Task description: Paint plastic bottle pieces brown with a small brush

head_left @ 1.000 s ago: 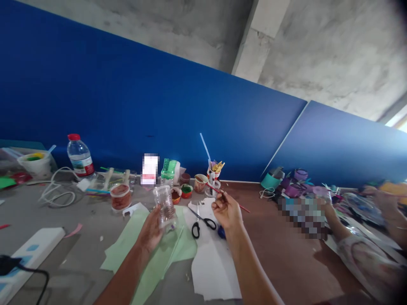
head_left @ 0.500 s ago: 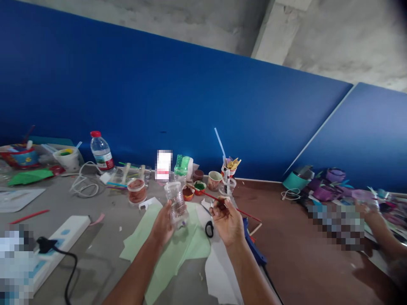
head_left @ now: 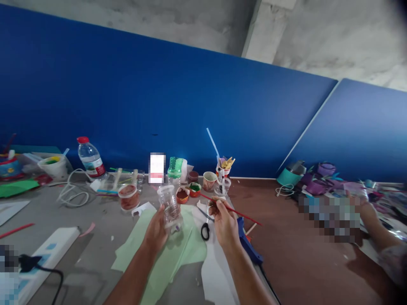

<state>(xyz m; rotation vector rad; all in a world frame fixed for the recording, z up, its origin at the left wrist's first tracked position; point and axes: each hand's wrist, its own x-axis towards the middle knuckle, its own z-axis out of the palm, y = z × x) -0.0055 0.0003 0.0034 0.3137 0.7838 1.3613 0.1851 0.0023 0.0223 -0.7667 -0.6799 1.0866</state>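
A clear ribbed plastic bottle piece (head_left: 171, 207) is gripped in my left hand (head_left: 157, 228), tilted slightly above green paper (head_left: 168, 267). My right hand (head_left: 224, 218) pinches a thin red paintbrush (head_left: 240, 211), whose tip points left toward small paint cups. One cup holds brown paint (head_left: 182, 195), the other green paint (head_left: 195, 188). Black-handled scissors (head_left: 205, 231) lie between my hands, partly over white paper (head_left: 216, 271). Beside my right wrist rests a blue glue gun (head_left: 249, 243). Behind the cups stands a bottle piece painted green (head_left: 175, 167).
A paper cup (head_left: 210, 181) and a cup of wooden sticks (head_left: 224, 167) stand at the back. On the left are a water bottle (head_left: 91, 159), a tub with reddish-brown paint (head_left: 128, 197) and a power strip (head_left: 51, 258). Another person's arm (head_left: 375, 224) reaches in at right.
The view has shifted slightly to the right. My right hand has turned, with its fingers closer around the brush. My left hand still holds the bottle piece.
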